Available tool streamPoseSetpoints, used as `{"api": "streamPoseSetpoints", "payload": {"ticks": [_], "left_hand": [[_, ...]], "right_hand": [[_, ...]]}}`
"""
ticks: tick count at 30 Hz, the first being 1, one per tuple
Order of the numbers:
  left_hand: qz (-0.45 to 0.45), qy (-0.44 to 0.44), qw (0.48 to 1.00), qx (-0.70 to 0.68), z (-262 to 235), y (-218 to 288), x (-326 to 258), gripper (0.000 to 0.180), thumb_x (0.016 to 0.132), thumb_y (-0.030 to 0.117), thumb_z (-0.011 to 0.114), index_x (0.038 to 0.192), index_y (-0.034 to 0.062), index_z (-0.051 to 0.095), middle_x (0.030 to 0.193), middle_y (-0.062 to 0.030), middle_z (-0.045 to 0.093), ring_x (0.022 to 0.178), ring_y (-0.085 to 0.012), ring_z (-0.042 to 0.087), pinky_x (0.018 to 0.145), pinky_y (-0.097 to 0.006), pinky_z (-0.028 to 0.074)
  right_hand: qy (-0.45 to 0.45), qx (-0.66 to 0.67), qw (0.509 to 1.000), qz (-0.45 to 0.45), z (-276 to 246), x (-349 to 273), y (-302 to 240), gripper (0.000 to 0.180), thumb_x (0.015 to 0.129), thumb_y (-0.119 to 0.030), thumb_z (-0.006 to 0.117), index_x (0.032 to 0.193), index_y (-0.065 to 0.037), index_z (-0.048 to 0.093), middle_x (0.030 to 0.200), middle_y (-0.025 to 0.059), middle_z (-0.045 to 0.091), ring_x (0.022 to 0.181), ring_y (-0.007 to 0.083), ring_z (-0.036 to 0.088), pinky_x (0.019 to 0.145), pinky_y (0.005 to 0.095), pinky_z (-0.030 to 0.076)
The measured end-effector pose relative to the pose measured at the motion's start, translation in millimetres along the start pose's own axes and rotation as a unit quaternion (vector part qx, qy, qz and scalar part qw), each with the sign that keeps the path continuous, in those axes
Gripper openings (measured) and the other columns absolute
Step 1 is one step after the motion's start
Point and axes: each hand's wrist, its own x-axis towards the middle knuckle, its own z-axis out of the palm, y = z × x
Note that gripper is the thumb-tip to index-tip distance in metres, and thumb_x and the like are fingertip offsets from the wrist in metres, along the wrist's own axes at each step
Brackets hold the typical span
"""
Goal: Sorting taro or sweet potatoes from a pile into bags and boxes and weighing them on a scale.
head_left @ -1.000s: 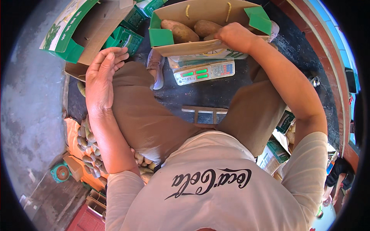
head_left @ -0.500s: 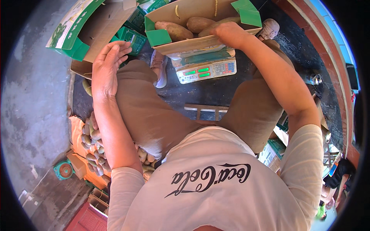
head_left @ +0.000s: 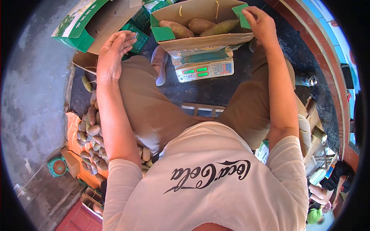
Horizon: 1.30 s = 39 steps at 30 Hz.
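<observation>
A cardboard carton [head_left: 204, 43] with green end flaps and yellow cord handles stands on a digital scale [head_left: 204, 72] with lit green displays. In it lie three long tubers [head_left: 200, 25] that look like sweet potatoes, two brownish and one greener. My right hand [head_left: 264, 27] is at the carton's right green flap [head_left: 241, 16]; thumb and forefinger are apart at its edge, and no tuber is in them. To the carton's left, my left hand [head_left: 113, 48] hangs above my knee with loosely bent fingers, holding nothing. It is nearest an empty-looking open carton [head_left: 111, 27].
Several more tubers [head_left: 92, 129] lie on an orange sheet [head_left: 73, 123] to my left. Green boxes [head_left: 137, 36] stand between the two cartons. A small teal fan-like device [head_left: 58, 167] is at far left. Another person [head_left: 335, 184] is at lower right.
My right hand has left the tubers inside the carton and moved right to its green flap. The greener tuber now shows fully. My left hand has risen slightly.
</observation>
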Motion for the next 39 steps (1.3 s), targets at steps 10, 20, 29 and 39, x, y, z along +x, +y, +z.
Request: {"api": "streamPoseSetpoints", "payload": {"ticks": [10,20,29,39], "left_hand": [[-0.005,0.007,1.0,-0.006,2,-2,2,0.03,0.09,0.025,0.051,0.107,0.0005,0.056,0.109,-0.0132,0.06,0.1,-0.0205,0.057,0.085,-0.03,0.042],[0.004,0.008,1.0,0.001,3,-3,2,0.03,0.09,0.025,0.051,0.107,0.0004,0.055,0.109,-0.0138,0.059,0.101,-0.021,0.056,0.086,-0.03,0.041],[0.022,0.016,1.0,0.005,7,-5,1,0.029,0.089,0.024,0.052,0.104,-0.0006,0.057,0.102,-0.0131,0.062,0.096,-0.0197,0.058,0.083,-0.029,0.042],[0.032,0.011,0.999,-0.006,9,-6,2,0.028,0.089,0.024,0.052,0.102,-0.0003,0.057,0.102,-0.0128,0.062,0.094,-0.0189,0.059,0.082,-0.028,0.042]], "right_hand": [[0.055,0.04,0.997,0.042,-5,0,5,0.026,0.087,-0.031,0.057,0.095,-0.007,0.064,0.079,0.0063,0.067,0.076,0.0149,0.064,0.069,0.0252,0.048],[0.074,0.061,0.994,0.054,-6,-3,9,0.025,0.087,-0.029,0.057,0.094,-0.006,0.064,0.079,0.0067,0.067,0.077,0.0142,0.065,0.07,0.0253,0.048],[0.111,0.088,0.988,0.059,-11,-8,11,0.024,0.086,-0.027,0.058,0.093,-0.005,0.064,0.077,0.0057,0.067,0.075,0.0124,0.065,0.069,0.0248,0.049],[0.145,0.096,0.981,0.085,-27,-15,10,0.023,0.087,-0.024,0.057,0.092,-0.002,0.064,0.078,0.0059,0.067,0.074,0.0111,0.064,0.069,0.0231,0.049]]}}
